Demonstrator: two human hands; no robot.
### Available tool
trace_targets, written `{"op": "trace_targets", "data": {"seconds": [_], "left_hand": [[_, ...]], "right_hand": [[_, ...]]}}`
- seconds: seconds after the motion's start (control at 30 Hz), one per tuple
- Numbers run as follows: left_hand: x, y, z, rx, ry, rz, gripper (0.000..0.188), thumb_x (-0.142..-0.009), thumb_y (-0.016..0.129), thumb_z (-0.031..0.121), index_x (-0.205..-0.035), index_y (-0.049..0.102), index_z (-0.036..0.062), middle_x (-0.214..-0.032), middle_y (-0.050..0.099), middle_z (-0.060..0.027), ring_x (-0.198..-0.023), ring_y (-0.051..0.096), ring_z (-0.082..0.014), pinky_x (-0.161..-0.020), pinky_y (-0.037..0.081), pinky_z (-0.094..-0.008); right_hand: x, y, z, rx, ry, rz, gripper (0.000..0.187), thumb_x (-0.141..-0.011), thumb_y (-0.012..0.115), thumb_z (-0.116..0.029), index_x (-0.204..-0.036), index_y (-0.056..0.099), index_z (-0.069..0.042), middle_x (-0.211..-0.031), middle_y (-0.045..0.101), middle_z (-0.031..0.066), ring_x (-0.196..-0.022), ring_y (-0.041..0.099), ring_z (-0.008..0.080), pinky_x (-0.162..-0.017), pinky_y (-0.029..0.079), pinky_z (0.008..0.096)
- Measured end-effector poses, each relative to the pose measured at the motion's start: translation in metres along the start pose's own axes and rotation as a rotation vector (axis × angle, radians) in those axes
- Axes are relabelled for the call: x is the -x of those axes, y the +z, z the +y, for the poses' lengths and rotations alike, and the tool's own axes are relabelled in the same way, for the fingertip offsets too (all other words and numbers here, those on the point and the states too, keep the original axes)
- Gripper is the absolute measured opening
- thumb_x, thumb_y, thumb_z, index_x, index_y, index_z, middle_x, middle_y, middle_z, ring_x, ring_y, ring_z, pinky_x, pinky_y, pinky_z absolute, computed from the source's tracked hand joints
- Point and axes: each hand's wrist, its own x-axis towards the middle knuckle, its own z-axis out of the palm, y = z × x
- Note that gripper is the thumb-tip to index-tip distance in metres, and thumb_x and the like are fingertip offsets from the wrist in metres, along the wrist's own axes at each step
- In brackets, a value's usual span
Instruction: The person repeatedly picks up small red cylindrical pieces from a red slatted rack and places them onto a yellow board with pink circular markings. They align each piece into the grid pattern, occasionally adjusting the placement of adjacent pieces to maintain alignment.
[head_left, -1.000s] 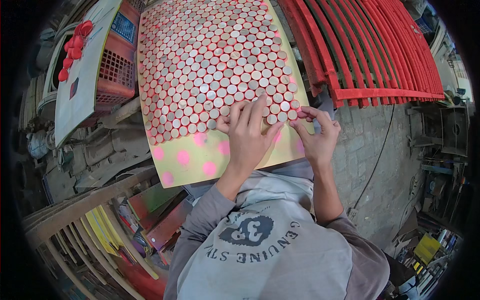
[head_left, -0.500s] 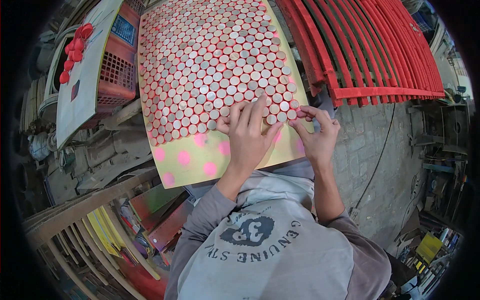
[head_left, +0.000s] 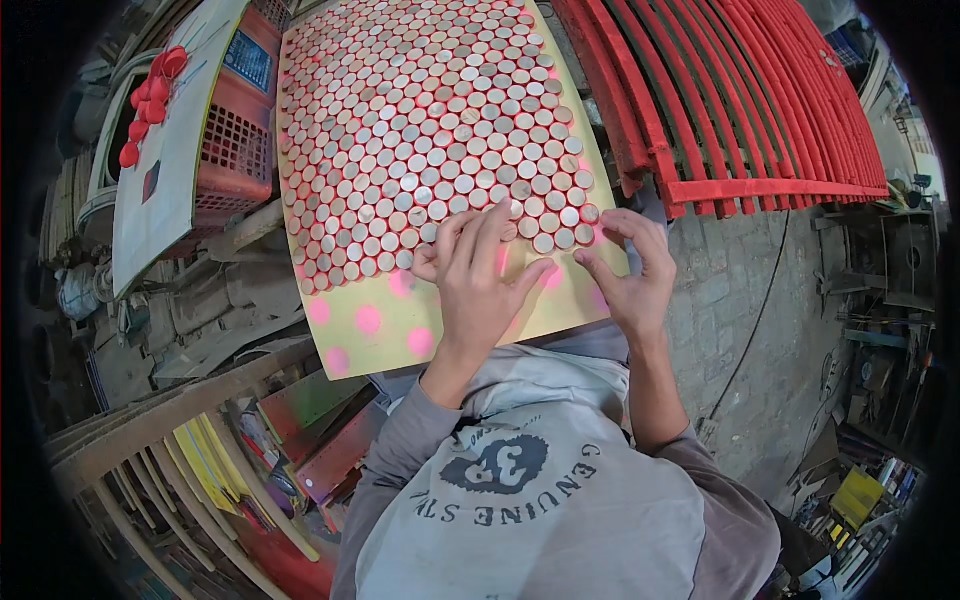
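A dense field of small round discs [head_left: 420, 150] with pale tops and red sides covers most of a yellow board [head_left: 380, 355]. Pink round spots mark the board's bare near strip. My left hand [head_left: 475, 285] lies over the near edge of the discs, its fingers stretched onto them and its thumb spread to the right. By the near right corner of the field is my right hand [head_left: 640, 275]. Its thumb and fingers are apart, with the fingertips at the outermost disc [head_left: 589, 213]. Discs beneath my left fingers are partly hidden.
On the right stands a red slatted rack [head_left: 760, 185]. A pink plastic crate [head_left: 235, 150] and a pale panel [head_left: 150, 200] with red round pieces [head_left: 150, 110] flank the board's left. Lower left is a wooden slatted frame [head_left: 180, 440]. A cable [head_left: 750, 340] crosses the paved floor.
My left hand has shifted slightly left, uncovering a gap in the discs' near edge. My right thumb has moved back from the corner discs, and the right hand has opened wider.
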Motion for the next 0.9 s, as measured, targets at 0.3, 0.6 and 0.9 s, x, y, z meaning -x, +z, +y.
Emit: {"op": "trace_targets", "data": {"seconds": [0.3,0.6,0.9], "left_hand": [[-0.002,-0.002,0.0,-0.058,-0.032,-0.038,0.076,-0.065,0.093,0.029,-0.13,0.063,0.0025,-0.107,0.073,-0.0071,-0.11,0.058,-0.0286,-0.092,0.048,-0.0408],[-0.004,0.001,0.0,-0.035,-0.023,-0.027,0.078,-0.066,0.092,0.027,-0.133,0.062,0.0024,-0.107,0.074,-0.0073,-0.11,0.059,-0.0287,-0.093,0.048,-0.0407],[-0.004,-0.003,-0.001,-0.027,-0.028,-0.032,0.08,-0.064,0.093,0.027,-0.133,0.062,0.0031,-0.108,0.073,-0.0055,-0.112,0.058,-0.0279,-0.093,0.047,-0.0407]], "right_hand": [[-0.013,0.008,-0.008,0.12,-0.095,-0.09,0.057,-0.071,0.091,-0.023,-0.122,0.068,-0.01,-0.125,0.07,0.0046,-0.113,0.059,0.0241,-0.098,0.035,0.0381],[-0.011,0.01,-0.002,0.099,-0.096,-0.087,0.054,-0.071,0.091,-0.024,-0.119,0.069,-0.01,-0.124,0.071,0.004,-0.111,0.062,0.0207,-0.096,0.031,0.0362],[-0.009,-0.009,-0.005,0.134,-0.152,-0.079,0.054,-0.07,0.088,-0.016,-0.12,0.068,-0.01,-0.124,0.069,0.0065,-0.112,0.062,0.023,-0.098,0.034,0.0381]]}}
